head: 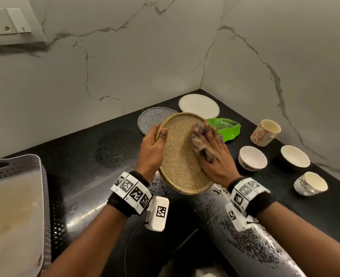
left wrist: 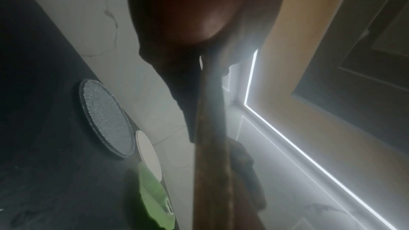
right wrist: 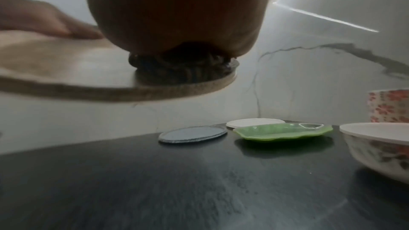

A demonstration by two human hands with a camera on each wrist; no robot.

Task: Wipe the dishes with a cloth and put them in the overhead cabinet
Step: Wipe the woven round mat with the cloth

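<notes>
A round tan speckled plate [head: 177, 156] is held tilted above the black counter [head: 85, 176]. My left hand [head: 155, 144] grips its left rim, thumb on the upper face and fingers underneath. My right hand [head: 211, 154] lies flat on the plate's right side, fingers stretched over a bunched brown-purple cloth [head: 200, 144] that it presses onto the plate. The left wrist view shows the plate [left wrist: 212, 163] edge-on with the cloth [left wrist: 245, 172] behind it. In the right wrist view the cloth [right wrist: 181, 69] sits squashed under my palm on the plate [right wrist: 66, 62].
Behind the plate lie a grey glittery plate [head: 153, 118], a white plate [head: 199, 105] and a green leaf-shaped dish [head: 225, 127]. A floral cup [head: 265, 132] and three bowls [head: 253, 157] stand at the right. A grey perforated basket [head: 25, 166] sits at the left.
</notes>
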